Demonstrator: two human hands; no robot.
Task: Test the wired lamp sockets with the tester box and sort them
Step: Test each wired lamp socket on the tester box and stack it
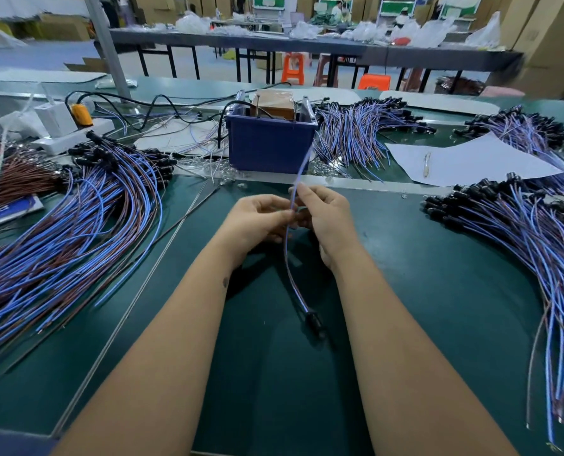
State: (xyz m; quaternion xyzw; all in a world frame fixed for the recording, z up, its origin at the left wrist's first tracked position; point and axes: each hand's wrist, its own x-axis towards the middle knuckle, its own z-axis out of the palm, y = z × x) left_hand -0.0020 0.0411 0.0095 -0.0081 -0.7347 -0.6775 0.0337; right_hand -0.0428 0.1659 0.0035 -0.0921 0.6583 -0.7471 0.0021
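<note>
Blurring along the wired socket's (313, 319) leads hid their bare tips near the blue tester box (269, 144) at frame centre. Pinched the leads with left hand (261, 218) and right hand (323, 215), fingers curled, mid-frame; black socket hung lower centre. Sorted bundles (60, 232) lay left and right.

A dark green surface (405, 291) carries heaps of wired sockets at left (76, 225) and right (520, 232), a blue tester box (269, 146) at the back, white paper (471, 159) beside it.
</note>
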